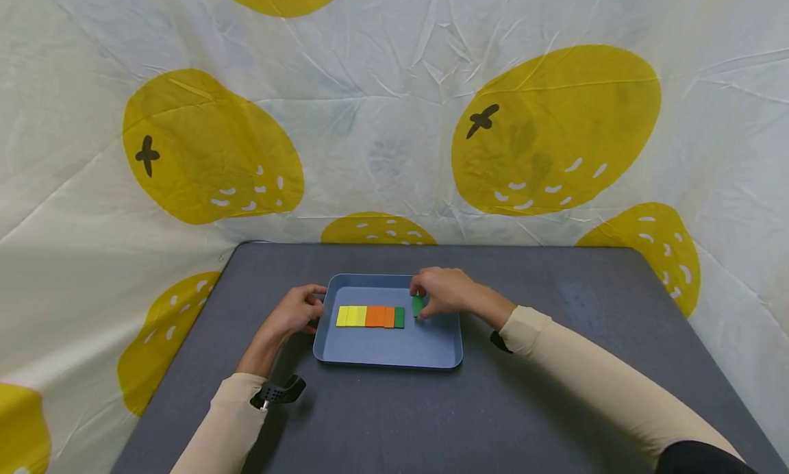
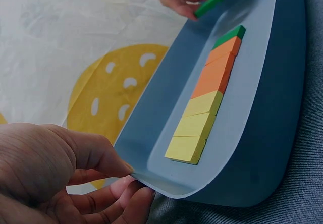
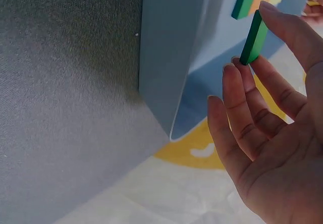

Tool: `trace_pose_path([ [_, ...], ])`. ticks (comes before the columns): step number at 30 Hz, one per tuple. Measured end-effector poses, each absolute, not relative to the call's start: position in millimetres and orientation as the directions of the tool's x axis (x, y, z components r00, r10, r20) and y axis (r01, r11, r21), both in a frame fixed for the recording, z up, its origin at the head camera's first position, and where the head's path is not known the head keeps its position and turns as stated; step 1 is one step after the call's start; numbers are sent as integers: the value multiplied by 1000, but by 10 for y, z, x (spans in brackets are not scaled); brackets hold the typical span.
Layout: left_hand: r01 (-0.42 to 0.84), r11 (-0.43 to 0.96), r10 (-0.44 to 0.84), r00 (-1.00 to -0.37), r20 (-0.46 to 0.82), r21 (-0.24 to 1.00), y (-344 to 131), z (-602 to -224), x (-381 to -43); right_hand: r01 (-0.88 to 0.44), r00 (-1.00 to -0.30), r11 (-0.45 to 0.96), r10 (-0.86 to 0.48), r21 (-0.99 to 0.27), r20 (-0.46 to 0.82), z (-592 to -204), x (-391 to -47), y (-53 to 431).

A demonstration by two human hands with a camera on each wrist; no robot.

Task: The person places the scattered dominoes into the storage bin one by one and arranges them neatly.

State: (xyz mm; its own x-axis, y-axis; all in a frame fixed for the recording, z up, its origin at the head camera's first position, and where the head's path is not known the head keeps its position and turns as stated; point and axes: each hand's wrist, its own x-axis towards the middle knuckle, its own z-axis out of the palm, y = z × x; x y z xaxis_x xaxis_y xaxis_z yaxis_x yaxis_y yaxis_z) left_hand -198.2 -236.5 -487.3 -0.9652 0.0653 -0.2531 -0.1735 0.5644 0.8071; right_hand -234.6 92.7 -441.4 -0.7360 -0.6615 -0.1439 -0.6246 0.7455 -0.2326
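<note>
A green tile (image 3: 255,37) is pinched between the thumb and fingers of my right hand (image 1: 446,290), held above the right part of a blue tray (image 1: 382,354). Left of it in the tray lies a row of flat tiles, side by side: yellow tiles (image 1: 351,316), then orange tiles (image 1: 379,316), then one green tile (image 1: 399,318) at the right end. At the tray's left side, my left hand (image 1: 297,311) pinches the rim between thumb and fingers, as the left wrist view shows (image 2: 96,178).
The tray stands on a dark grey table (image 1: 524,405). Behind the table hangs a white cloth (image 1: 382,152) printed with large yellow fruit shapes. A dark band (image 1: 280,390) circles the left wrist.
</note>
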Motion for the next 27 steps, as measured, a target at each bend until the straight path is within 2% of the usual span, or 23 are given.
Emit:
trace_pose_path([
  [15,-174,556,75,-963,-258,813,-2369,-4865,-1984,-638,-721,757,-652,-142,-235,-4570,-2404,701],
  [27,-174,562,72,-964,-258,809,-2367,-4845,-1988,-638,-732,767,-633,-74,-254,-4611,-2375,599],
])
